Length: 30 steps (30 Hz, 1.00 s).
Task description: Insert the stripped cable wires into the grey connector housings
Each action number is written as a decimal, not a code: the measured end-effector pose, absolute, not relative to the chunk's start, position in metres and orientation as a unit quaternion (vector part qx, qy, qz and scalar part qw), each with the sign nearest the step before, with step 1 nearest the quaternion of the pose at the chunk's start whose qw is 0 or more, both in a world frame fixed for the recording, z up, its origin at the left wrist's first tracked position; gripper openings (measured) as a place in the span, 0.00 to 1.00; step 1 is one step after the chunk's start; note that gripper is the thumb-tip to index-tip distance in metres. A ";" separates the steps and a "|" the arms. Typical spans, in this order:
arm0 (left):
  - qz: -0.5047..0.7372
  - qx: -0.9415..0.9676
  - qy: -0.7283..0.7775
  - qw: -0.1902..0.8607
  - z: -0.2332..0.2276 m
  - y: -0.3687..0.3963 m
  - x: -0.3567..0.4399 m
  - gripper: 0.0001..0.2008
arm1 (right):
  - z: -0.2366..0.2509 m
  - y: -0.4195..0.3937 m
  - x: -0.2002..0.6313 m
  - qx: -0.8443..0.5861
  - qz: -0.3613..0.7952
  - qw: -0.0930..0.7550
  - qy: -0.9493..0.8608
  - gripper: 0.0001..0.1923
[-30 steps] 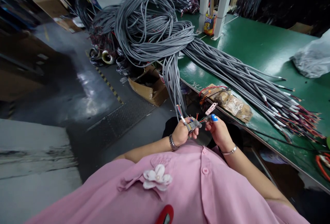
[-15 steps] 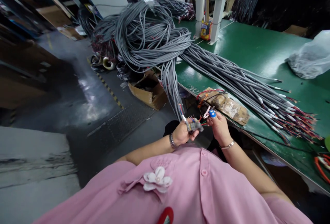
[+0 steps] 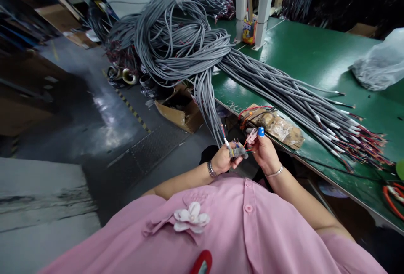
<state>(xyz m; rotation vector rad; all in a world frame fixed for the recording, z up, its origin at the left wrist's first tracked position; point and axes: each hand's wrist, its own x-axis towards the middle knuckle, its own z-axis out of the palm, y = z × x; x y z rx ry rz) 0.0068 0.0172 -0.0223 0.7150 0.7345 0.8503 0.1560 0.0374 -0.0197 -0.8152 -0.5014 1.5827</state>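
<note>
While both hands meet before the chest, left hand (image 3: 221, 159) grips a connector (image 3: 237, 152); right hand (image 3: 264, 152) pinches wires (image 3: 249, 149).

A small grey plastic connector block (image 3: 238, 152) sits pinched in the left hand (image 3: 222, 159), held roughly level in front of the body, below the edge of the green surface (image 3: 315, 59). Thin red, green and blue wire ends (image 3: 242, 143) fan out above it. These belong to a grey sheathed cable (image 3: 211, 110) that hangs down from the surface. The right hand (image 3: 264, 152), wearing a blue fingertip cover (image 3: 260, 131), pinches the wires just beside the block.
</note>
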 end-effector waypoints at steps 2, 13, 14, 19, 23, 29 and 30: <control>0.396 0.326 0.342 0.787 -0.024 0.017 0.007 0.17 | -0.020 0.036 0.156 -0.342 0.693 0.598 -0.212 0.19; 0.393 0.320 0.344 0.790 -0.024 0.016 0.001 0.16 | -0.021 0.035 0.157 -0.337 0.700 0.598 -0.196 0.18; 0.395 0.319 0.341 0.791 -0.024 0.016 0.001 0.16 | -0.022 0.036 0.156 -0.338 0.696 0.602 -0.197 0.18; 0.391 0.321 0.344 0.791 -0.024 0.018 0.003 0.16 | -0.025 0.038 0.154 -0.348 0.671 0.624 -0.198 0.19; 0.389 0.325 0.346 0.790 -0.027 0.018 0.005 0.15 | -0.023 0.037 0.153 -0.343 0.683 0.616 -0.193 0.21; 0.394 0.319 0.335 0.794 -0.028 0.016 0.002 0.15 | -0.021 0.035 0.160 -0.323 0.738 0.562 -0.185 0.26; 0.392 0.316 0.333 0.797 -0.027 0.016 0.000 0.15 | -0.021 0.034 0.162 -0.322 0.745 0.552 -0.189 0.28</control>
